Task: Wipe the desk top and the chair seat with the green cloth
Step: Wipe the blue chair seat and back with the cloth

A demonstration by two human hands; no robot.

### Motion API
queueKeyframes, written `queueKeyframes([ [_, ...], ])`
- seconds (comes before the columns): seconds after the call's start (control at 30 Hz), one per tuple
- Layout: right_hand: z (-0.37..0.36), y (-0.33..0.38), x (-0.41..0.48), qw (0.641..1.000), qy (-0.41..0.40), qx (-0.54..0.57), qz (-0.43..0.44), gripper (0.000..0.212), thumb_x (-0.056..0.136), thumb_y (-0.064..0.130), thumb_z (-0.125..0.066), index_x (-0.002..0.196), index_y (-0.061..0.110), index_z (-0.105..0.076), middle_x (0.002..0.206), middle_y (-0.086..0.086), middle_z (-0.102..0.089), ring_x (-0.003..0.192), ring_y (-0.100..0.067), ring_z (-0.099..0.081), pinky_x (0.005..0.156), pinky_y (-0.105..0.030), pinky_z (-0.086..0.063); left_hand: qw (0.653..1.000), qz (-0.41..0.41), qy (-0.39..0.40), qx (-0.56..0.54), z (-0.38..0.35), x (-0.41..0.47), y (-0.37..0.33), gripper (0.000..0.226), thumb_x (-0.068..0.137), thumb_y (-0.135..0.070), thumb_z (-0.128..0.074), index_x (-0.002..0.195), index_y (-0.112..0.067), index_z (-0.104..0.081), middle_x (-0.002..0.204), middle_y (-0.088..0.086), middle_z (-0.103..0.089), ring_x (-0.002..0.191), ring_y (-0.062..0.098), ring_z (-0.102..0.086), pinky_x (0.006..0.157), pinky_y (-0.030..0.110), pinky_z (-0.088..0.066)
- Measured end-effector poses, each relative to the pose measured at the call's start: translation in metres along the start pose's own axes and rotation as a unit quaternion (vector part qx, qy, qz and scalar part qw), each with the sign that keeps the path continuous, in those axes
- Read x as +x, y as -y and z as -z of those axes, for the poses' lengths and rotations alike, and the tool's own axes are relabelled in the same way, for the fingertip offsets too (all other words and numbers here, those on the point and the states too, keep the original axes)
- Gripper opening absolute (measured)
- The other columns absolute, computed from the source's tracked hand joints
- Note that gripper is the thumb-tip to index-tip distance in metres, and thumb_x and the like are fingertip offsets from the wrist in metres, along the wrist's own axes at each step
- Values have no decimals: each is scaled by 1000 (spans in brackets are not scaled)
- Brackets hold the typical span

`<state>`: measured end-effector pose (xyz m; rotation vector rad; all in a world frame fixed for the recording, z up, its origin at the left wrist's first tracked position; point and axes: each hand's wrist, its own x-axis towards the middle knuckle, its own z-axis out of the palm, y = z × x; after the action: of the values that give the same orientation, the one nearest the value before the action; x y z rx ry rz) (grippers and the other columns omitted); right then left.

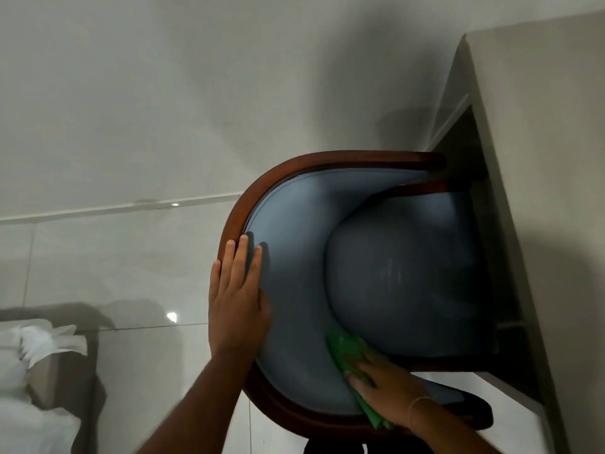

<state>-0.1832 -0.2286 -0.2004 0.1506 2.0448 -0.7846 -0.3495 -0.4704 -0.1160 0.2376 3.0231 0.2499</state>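
A tub chair with a dark wooden frame (288, 168) and a blue-grey padded back stands pushed up to the desk. Its blue-grey seat cushion (399, 276) fills the middle of the view. My left hand (237, 296) lies flat on the curved back, fingers over the wooden rim. My right hand (386, 386) presses the green cloth (343, 350) into the gap between the seat cushion and the inner back, at the near edge. The desk (540, 126) is a pale beige top on the right, with the chair's front under it.
Glossy pale floor tiles (114, 273) spread to the left. A bed with white linen (29, 371) on a brown base sits at the lower left. A pale wall fills the upper left. A dark shoe (474, 407) shows near the chair's lower right.
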Motion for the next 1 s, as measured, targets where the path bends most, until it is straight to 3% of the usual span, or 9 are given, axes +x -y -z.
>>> queueKeyframes([
  [0.13,-8,11,11,999,-16,33,-36,60,96,68,-32,152,48,-34,167,8,-33,150,-20,-38,124,-34,-32,1000,-1,-3,-6,-3,-4,0,80,91,-7,-54,167,-21,-30,180,2,-16,167,22,0,135,39,3],
  [0.37,-13,141,101,944,-78,318,-47,80,100,67,-25,164,26,2,174,-1,3,161,-20,-1,132,-45,-3,1000,-3,-9,-22,-1,-3,-1,81,89,-6,-56,166,-19,-33,179,3,-18,167,24,-4,136,47,-6],
  [0.47,41,187,150,853,-147,499,-50,72,106,56,-27,164,22,1,174,-2,6,161,-17,4,132,-42,4,999,-17,-25,-18,-2,-2,9,84,80,-12,-49,163,-17,-39,177,6,-23,166,28,-12,133,53,-16],
  [0.57,119,183,198,712,-229,658,-88,70,106,56,-31,164,18,-17,172,-10,-19,158,-26,-23,131,-47,-17,1000,-19,-16,-7,-8,-3,5,84,83,-13,-47,166,-21,-33,179,3,-18,167,23,-3,134,52,-11],
  [0.63,149,168,219,664,-276,689,-97,72,106,55,-37,163,14,-20,169,-12,-25,154,-28,-32,128,-47,-25,1000,-16,-16,-9,-11,-3,2,83,87,-8,-52,166,-21,-31,179,3,-17,167,22,0,135,52,-10],
  [0.67,153,161,224,673,-292,673,-92,72,107,51,-38,163,12,-16,171,-12,-20,156,-27,-27,129,-45,-21,1000,-11,-17,-6,-11,-2,2,85,87,-4,-57,166,-21,-31,179,3,-17,167,22,0,135,52,-10],
  [0.8,114,153,208,810,-262,520,-76,71,110,41,-36,164,12,-1,174,-8,3,161,-24,-6,132,-39,-5,1000,-8,-15,3,-11,-3,1,84,88,-4,-57,167,-20,-30,179,4,-18,167,22,0,135,50,-8],
  [0.93,37,129,162,889,-94,445,-41,65,112,30,-30,163,14,8,173,-6,13,161,-23,6,131,-38,4,1000,-10,-10,7,-9,-3,0,82,87,-15,-47,167,-20,-29,179,4,-17,167,22,-1,135,46,-4],
  [1.0,7,97,134,942,-26,333,-40,61,112,24,-30,163,11,2,173,-13,2,160,-29,-4,132,-40,-3,1000,-7,-8,7,-8,-3,0,81,88,-15,-48,167,-19,-30,179,4,-18,167,24,-2,135,45,-3],
])
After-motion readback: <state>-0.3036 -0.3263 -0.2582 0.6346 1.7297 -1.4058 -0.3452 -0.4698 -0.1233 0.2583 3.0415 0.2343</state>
